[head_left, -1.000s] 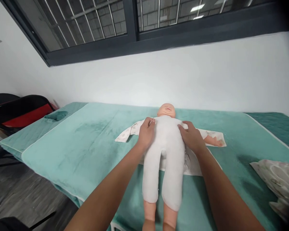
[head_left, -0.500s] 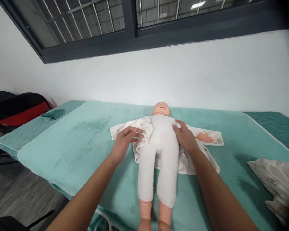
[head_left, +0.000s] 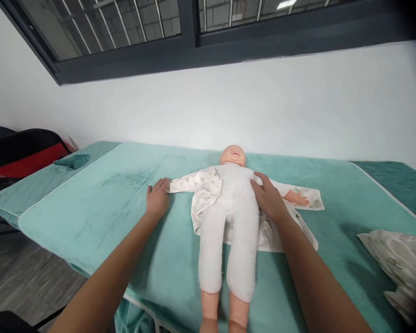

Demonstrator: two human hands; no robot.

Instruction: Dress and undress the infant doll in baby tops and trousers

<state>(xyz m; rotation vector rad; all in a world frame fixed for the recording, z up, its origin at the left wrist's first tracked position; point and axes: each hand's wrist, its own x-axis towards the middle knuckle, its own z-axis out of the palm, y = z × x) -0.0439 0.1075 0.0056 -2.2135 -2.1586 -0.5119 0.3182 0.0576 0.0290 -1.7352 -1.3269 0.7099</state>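
Observation:
A baby doll point(head_left: 234, 199) with a white cloth body lies on its back, legs toward me. Under it spreads a white baby shirt point(head_left: 208, 185) with a small print, its front opened to both sides. My left hand point(head_left: 157, 199) is closed at the cuff of the left-hand sleeve, fingertips close together; the cuff is mostly hidden. That sleeve looks narrow and stretched sideways. My right hand point(head_left: 268, 196) holds the doll's right-hand side by the armpit, thumb and forefinger apart on the body. Beyond it, the doll's hand point(head_left: 296, 198) lies on the other sleeve.
A green padded cover point(head_left: 90, 203) lies over the table, against a white wall point(head_left: 208, 111) under a dark window frame point(head_left: 190, 51). A crumpled printed cloth bundle point(head_left: 398, 268) sits at the right. Black and red chairs point(head_left: 27, 157) stand at the left.
My left hand has moved outward to the left, from the shirt's front flap to the sleeve's end. The sleeve now looks narrower. My right hand stays at the doll's side.

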